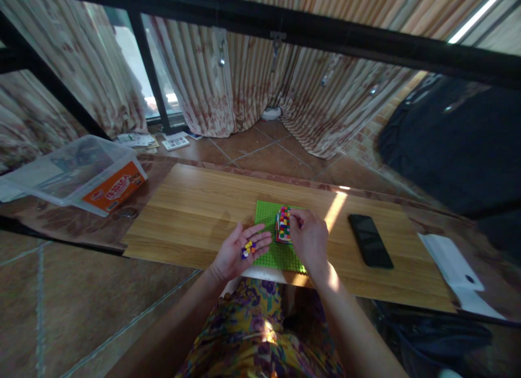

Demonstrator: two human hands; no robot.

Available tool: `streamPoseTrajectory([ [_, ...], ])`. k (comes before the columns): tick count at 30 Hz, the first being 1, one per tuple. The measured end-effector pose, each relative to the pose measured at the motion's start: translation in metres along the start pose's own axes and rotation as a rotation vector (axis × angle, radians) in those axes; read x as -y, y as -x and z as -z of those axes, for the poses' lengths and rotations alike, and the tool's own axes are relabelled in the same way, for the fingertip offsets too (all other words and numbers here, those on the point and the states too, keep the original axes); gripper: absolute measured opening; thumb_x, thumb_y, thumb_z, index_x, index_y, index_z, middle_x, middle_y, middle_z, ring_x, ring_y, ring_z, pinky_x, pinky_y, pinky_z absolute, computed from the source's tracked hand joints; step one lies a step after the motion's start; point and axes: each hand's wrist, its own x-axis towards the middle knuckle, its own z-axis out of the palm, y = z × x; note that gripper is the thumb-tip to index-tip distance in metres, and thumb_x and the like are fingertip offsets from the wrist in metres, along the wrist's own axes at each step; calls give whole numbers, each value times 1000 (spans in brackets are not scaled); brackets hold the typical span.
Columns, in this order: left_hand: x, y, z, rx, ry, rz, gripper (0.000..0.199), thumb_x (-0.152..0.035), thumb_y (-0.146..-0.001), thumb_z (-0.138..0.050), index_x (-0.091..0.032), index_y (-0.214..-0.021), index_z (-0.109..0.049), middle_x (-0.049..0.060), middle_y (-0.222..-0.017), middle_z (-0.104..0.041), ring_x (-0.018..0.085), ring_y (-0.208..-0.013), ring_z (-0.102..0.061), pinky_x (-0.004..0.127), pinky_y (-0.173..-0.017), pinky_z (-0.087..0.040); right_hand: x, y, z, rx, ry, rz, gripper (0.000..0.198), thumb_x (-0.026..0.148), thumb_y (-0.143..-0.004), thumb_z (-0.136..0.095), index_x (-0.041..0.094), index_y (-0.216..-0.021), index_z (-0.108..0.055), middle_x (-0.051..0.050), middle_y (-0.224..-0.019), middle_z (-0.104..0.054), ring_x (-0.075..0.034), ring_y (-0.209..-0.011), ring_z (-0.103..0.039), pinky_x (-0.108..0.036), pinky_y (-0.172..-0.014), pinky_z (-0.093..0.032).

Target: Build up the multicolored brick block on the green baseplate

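Observation:
My left hand (240, 253) lies palm up with its fingers stretched out, just left of the green baseplate's (285, 256) near part. On its palm rest several small toy bricks (248, 249) in yellow, purple, orange and white. A block built of many coloured bricks (284, 226) stands on the baseplate, red, green, yellow and other studs showing on top. My right hand (310, 234) reaches over the block's right side, thumb and fingers pinched together at its upper surface. Whatever may be between those fingertips is hidden, and the hand covers part of the block and baseplate.
A wooden board (195, 204) forms the work surface. A black phone (370, 241) lies to the right, with white paper (456, 264) beyond it. At far left stands a clear plastic bin (93, 174) with an orange label. Curtains (252, 85) hang behind a dark bar.

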Motion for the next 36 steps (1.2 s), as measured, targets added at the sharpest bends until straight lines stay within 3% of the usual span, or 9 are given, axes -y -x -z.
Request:
streamPoseTrajectory([
  [3, 0, -1, 1, 12, 19, -3, 55, -50, -95, -31, -7, -115, -60, 19, -112, -65, 24, -100, -64, 35, -90, -47, 12, 18, 1, 19, -102, 98, 21, 23, -89, -48, 21, -89, -69, -6, -89, -69, -20, -87, -59, -34, -82, -42],
  [7, -2, -2, 5, 55, 51, -6, 57, -52, -94, -30, -8, -116, -59, 18, -111, -66, 21, -93, -65, 31, -83, -49, 27, 45, -3, 228, -222, 237, 18, 22, -90, -50, 23, -91, -68, -3, -90, -68, -18, -87, -58, -32, -81, -42],
  [12, -3, -1, 7, 96, 63, 28, 61, -57, -92, -30, -9, -119, -57, 18, -114, -65, 21, -91, -66, 29, -76, -50, 35, 58, -9, 274, -81, 265, 17, 25, -89, -54, 23, -102, -66, -5, -96, -67, -22, -92, -55, -37, -86, -38],
  [18, -3, 0, 5, 109, 52, 38, 68, -62, -91, -27, -9, -120, -56, 19, -118, -63, 25, -97, -64, 36, -85, -48, 39, 62, -12, 343, -24, 316, 19, 28, -88, -57, 22, -105, -65, -6, -99, -64, -23, -94, -52, -37, -86, -38],
  [24, -2, -1, 6, 92, 26, 30, 62, -59, -91, -32, -9, -116, -60, 17, -111, -65, 19, -87, -65, 29, -76, -49, 32, 62, -19, 291, -87, 299, 20, 25, -93, -49, 22, -96, -68, -5, -92, -65, -21, -89, -54, -36, -84, -40],
  [30, 9, -2, 7, 8, -188, -60, 27, -33, -82, -64, -13, -100, -67, 6, -83, -67, 13, -75, -62, 24, -69, -48, 30, 51, -9, 216, -402, 29, 22, 28, -93, -49, 22, -98, -69, -4, -90, -66, -16, -83, -60, -28, -75, -46],
  [33, 14, 0, 4, -28, -307, -130, 25, -27, -73, -74, -15, -95, -68, 0, -72, -62, 6, -59, -53, 17, -53, -39, 31, 47, -7, 219, -407, -34, 21, 29, -91, -51, 22, -92, -70, -3, -84, -66, -15, -77, -60, -26, -69, -45],
  [36, 17, 1, 0, -35, -390, -218, 27, -31, -70, -76, -13, -89, -69, -1, -69, -59, 2, -48, -40, 16, -45, -27, 32, 46, -10, 203, -300, 15, 22, 28, -92, -50, 21, -87, -70, -3, -79, -65, -16, -76, -59, -27, -69, -44],
])
